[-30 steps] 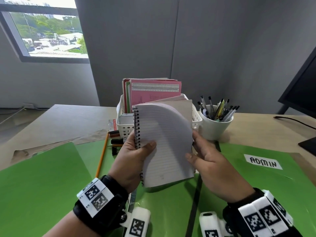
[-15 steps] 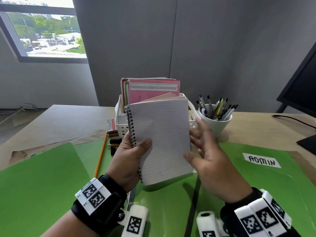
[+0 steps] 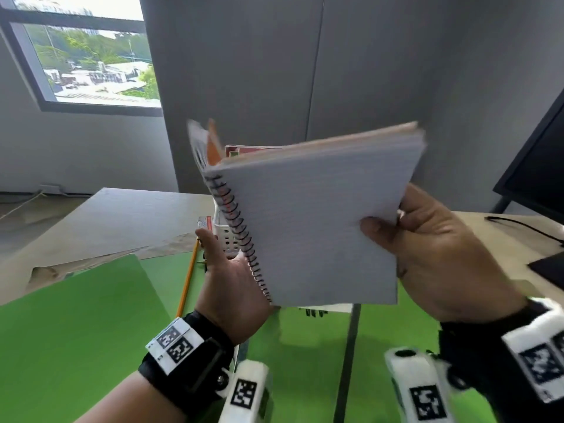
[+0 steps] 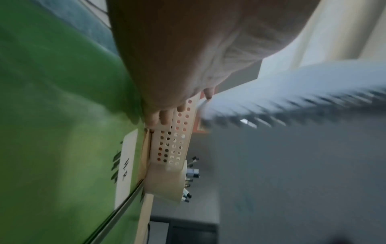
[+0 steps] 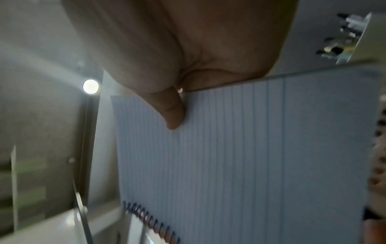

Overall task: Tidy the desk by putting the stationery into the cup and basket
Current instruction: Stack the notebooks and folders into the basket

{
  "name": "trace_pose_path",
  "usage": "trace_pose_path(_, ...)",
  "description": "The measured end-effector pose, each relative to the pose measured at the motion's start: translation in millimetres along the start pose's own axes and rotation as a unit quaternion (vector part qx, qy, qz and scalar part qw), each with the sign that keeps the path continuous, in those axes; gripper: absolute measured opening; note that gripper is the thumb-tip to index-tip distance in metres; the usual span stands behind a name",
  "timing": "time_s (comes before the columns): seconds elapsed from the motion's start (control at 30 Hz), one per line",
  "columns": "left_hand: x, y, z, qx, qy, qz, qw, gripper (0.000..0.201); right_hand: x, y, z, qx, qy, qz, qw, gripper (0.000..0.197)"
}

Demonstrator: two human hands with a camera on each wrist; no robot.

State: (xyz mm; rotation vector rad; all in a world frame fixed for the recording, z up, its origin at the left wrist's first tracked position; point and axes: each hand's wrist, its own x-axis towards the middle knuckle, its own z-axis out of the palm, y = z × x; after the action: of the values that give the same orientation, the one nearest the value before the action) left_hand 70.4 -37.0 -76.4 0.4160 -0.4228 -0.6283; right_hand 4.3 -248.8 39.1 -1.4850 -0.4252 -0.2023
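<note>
1. Spiral notebook (image 3: pixel 311 221) now lifted higher and tilted, above basket (image 3: pixel 227 239) at surface's far edge.
2. Right hand (image 3: pixel 439 257) pinches its page edge; left hand (image 3: pixel 229 279) let go, fingers straight.
3. Likely next: drop into basket.

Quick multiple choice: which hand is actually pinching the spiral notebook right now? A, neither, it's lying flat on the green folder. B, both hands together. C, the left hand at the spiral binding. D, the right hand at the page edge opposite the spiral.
D: the right hand pinches the spiral notebook with its thumb on the page, while the left hand is open beside the spiral.
</note>
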Motion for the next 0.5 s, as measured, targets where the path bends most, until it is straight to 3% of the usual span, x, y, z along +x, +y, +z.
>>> trace_pose_path(0.07,-1.4,8.9,-2.6,-0.048,-0.005,0.038,0.998,0.115,8.8,-10.7,-8.9,0.058,0.029,0.007,0.998,0.035)
trace_pose_path(0.17,-3.7,20.6,-11.4,-0.053,0.017,0.068,0.996,0.102,17.4,-5.0,-23.1,0.033,0.141,0.036,0.989,0.028)
trace_pose_path(0.23,-5.7,25.6,-11.4,-0.053,-0.005,0.086,0.995,0.113,17.3,9.3,-28.4,0.004,0.210,0.068,0.975,0.029)
trace_pose_path(0.3,-4.1,26.7,-9.8,-0.042,0.020,0.072,0.996,0.117,14.8,22.7,-26.5,0.015,0.244,0.105,0.964,0.027)
trace_pose_path(0.43,-4.2,22.8,1.6,0.116,0.088,0.037,0.989,0.073,11.4,39.1,-13.1,0.077,0.237,0.134,0.959,0.028)
trace_pose_path(0.5,-2.6,15.8,7.9,0.261,0.090,0.041,0.960,0.046,10.4,42.2,-5.6,0.092,0.206,0.137,0.964,0.030)
